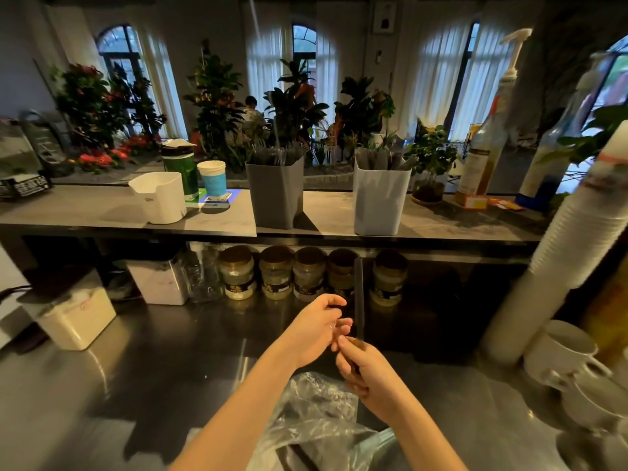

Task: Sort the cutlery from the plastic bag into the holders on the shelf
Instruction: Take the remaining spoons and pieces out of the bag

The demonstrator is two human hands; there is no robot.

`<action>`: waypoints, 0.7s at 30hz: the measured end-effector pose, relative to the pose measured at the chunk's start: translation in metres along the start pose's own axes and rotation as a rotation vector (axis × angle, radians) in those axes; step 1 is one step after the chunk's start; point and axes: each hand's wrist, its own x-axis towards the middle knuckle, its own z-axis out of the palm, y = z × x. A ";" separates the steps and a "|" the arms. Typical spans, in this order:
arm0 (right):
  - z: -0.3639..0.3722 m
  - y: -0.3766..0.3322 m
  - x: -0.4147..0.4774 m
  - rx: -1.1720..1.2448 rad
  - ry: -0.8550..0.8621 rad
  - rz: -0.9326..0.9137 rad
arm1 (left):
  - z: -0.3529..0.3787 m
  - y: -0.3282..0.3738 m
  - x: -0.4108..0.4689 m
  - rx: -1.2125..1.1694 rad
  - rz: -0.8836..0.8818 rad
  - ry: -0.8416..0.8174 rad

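Right hand (360, 368): your fingers pinch a dark cutlery piece (359, 297) low down — it stands upright.
Left hand (316, 329): loosely curled just beside it — contact unclear.

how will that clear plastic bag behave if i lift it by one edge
The plastic bag looks thin and crumpled, so it will probably flop and sag. Dark cutlery inside may slide toward the low end. Its glossy film could be slippery.

Shelf (333, 212): grey holder (275, 195), white holder (380, 202), paper cup (212, 178). Steel counter (170, 351): plastic bag (316, 413), jars (277, 277).
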 end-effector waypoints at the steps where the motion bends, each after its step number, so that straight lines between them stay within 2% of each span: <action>1: 0.001 0.002 -0.001 -0.059 0.030 0.005 | 0.001 -0.002 -0.001 -0.011 0.021 0.018; 3: 0.001 0.007 0.000 -0.169 0.128 0.005 | 0.003 -0.004 0.000 -0.114 0.078 0.090; 6: 0.002 0.012 0.004 -0.116 0.228 0.024 | 0.003 -0.003 0.002 -0.278 0.127 0.208; 8: 0.003 0.013 0.006 -0.095 0.272 0.057 | 0.006 -0.002 0.002 -0.253 0.148 0.216; 11: 0.002 0.012 0.001 -0.354 0.358 0.067 | 0.009 0.001 0.000 -0.083 0.245 0.260; 13: -0.005 0.013 -0.003 -0.534 0.375 0.038 | 0.006 0.003 0.000 0.101 0.350 0.339; 15: -0.013 0.011 -0.005 -0.617 0.349 0.016 | 0.000 0.005 0.000 0.437 0.476 0.366; 17: -0.018 0.005 -0.007 -0.684 0.301 -0.001 | -0.005 0.006 -0.003 0.883 0.513 0.179; 19: -0.022 -0.003 -0.009 -0.699 0.262 -0.020 | -0.010 0.006 -0.005 1.302 0.461 -0.067; 21: -0.026 -0.011 -0.011 -0.661 0.259 -0.020 | -0.015 0.006 -0.006 1.489 0.451 -0.201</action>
